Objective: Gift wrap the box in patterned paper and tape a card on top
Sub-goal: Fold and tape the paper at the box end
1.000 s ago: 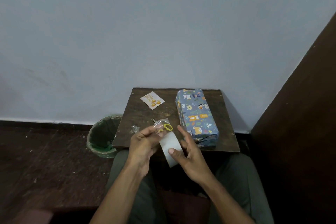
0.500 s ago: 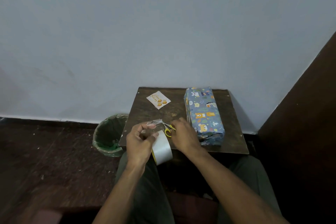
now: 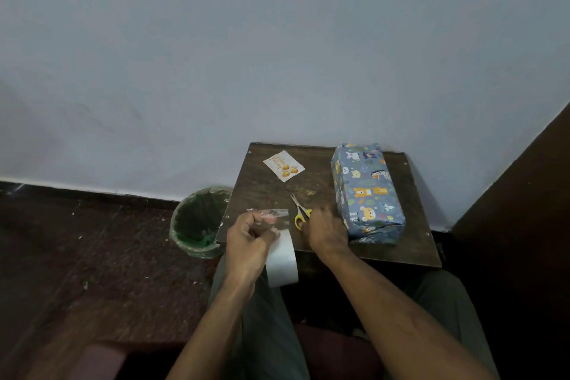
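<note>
Left hand point(image 3: 246, 241) grips the tape roll point(image 3: 282, 259), a clear strip point(image 3: 273, 214) pulled free. Right hand point(image 3: 325, 230) reaches the scissors point(image 3: 299, 210); whether it holds them I cannot tell. Box point(image 3: 365, 191) sits wrapped, card point(image 3: 283, 165) apart on the table point(image 3: 262, 194). I judge cutting tape comes next.

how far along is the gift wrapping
Wrapping looks done: the box sits covered in patterned paper on the table. In hand: the left hand holds the tape roll with a strip pulled out; the right hand is at the scissors. Left: the card lies untaped beside the box.
</note>
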